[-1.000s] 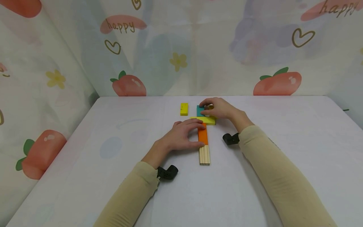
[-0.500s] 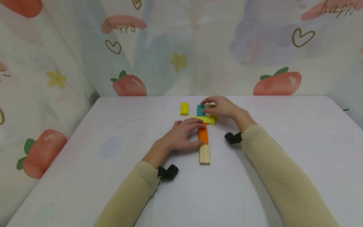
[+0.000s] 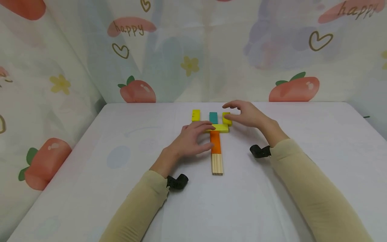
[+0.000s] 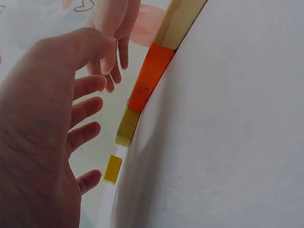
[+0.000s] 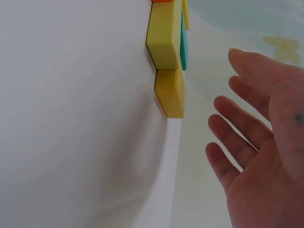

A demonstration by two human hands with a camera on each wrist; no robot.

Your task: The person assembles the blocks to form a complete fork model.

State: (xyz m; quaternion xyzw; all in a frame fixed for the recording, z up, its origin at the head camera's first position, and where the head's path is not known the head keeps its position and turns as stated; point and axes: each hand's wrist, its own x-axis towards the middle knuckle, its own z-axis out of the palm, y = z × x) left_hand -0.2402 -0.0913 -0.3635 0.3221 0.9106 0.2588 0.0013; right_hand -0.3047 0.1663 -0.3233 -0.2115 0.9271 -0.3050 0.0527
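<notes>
Both hands are empty, with loosely spread fingers. In the head view my left hand hovers at the left of an orange block, its fingertips over a yellow crosswise block. My right hand is beside a small yellow block at the right end of the crosswise one; its thumb overlaps that block, and I cannot tell if they touch. A teal block stands behind the crosswise block. Toward me, a plain wooden block continues the line from the orange one.
Another yellow block lies at the back, left of the teal one, partly behind my left fingers. A white cloth covers the table, and a printed curtain hangs along its far edge.
My right hand has drawn away from the teal block to the right, uncovering the small yellow block. My left hand has lifted slightly off the orange block and moved a little away from me.
</notes>
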